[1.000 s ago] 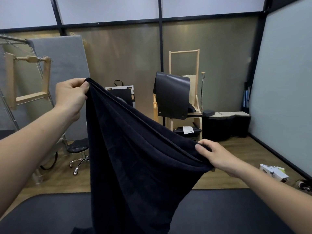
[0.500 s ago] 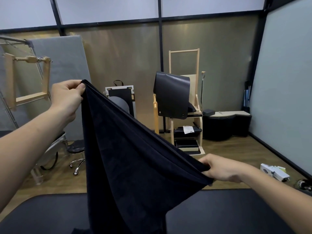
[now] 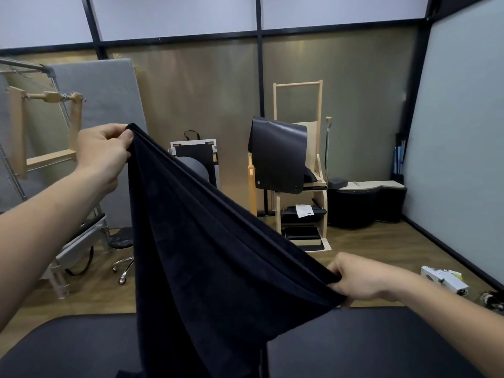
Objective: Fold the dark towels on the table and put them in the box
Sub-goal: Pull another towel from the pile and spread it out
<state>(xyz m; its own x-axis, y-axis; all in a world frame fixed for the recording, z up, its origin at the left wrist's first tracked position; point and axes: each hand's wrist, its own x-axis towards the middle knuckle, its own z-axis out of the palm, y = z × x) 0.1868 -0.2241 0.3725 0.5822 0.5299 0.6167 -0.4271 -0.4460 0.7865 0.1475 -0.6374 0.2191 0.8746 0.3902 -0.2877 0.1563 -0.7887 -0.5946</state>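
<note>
Holding up one dark towel over the table, doubled so that several layered edges run along its top. Stretched taut on a slant: high end above the table's far left, low end just over the table's far edge to the right. Navy to black, soft and matte, with a faint nap and a few long folds fanning down from the high corner. Hangs in front of the table's middle.

Pinching the high corner with the left hand, thumb pressed toward curled fingers. Gripping the low corner with the right hand, fingers curled round the bunched edge, back of the hand up.

Cut off by the bottom border, so cannot tell whether the towel's lower end touches the table or only hangs before it. Hides the table's middle strip. Hard to count the layers, being dark on dark. Beyond the table's far edge, partly hidden by the cloth: a pale-framed panel and a rolling stool. Farther back from the table, in full sight: a wooden chair with a dark mat draped over it.
</note>
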